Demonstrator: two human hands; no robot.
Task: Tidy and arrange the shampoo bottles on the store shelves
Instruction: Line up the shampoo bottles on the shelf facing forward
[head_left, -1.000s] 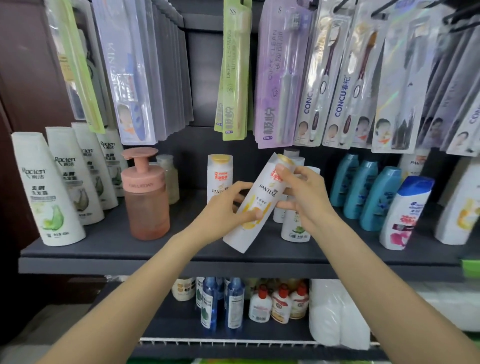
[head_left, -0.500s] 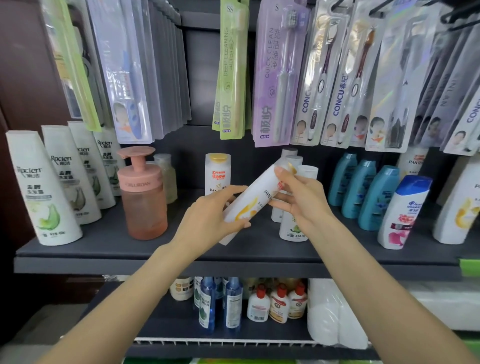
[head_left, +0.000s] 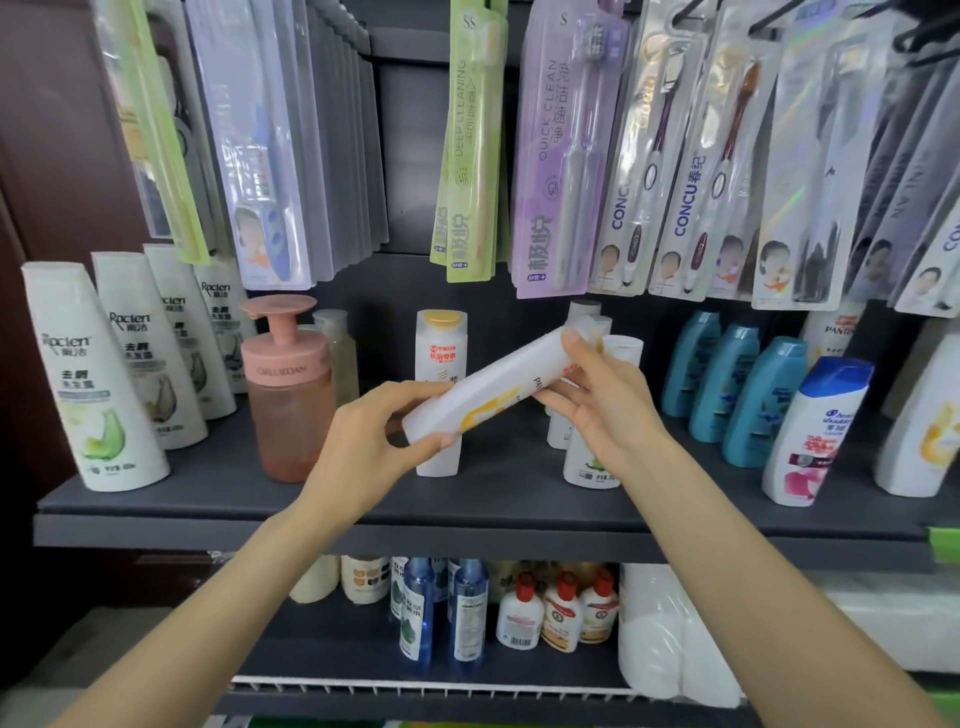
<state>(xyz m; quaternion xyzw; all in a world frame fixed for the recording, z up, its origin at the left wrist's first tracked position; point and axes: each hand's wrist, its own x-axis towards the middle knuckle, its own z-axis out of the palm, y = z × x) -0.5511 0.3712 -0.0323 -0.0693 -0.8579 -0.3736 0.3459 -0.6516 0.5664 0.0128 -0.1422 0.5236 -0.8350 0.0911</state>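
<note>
Both hands on one white Pantene bottle (head_left: 485, 397), held clear of the shelf and tilted close to horizontal, cap end up-right, base down-left. Left hand (head_left: 374, 447) grips the base end, thumb underneath, fingers curled over the top. Right hand (head_left: 602, 400) pinches the cap end, fingertips over the top near the cap, thumb below against the label. Bottle hangs above the dark grey shelf (head_left: 493, 499), in front of a second upright Pantene bottle with a yellow cap (head_left: 440, 353) that stands just behind the left hand. Behind the right hand: a short row of white bottles (head_left: 589, 462), mostly hidden. Left of the grip: pink pump dispenser (head_left: 288, 384), then a row of white Raclen bottles (head_left: 93, 384) running front to back. Right: three teal bottles (head_left: 737, 384) in a row, a white Head & Shoulders bottle with blue cap (head_left: 818, 431) leaning, more white bottles at the frame edge. Toothbrush packs (head_left: 561, 150) hang above. Lower shelf (head_left: 363, 654): small blue and white bottles, white rolls.
</note>
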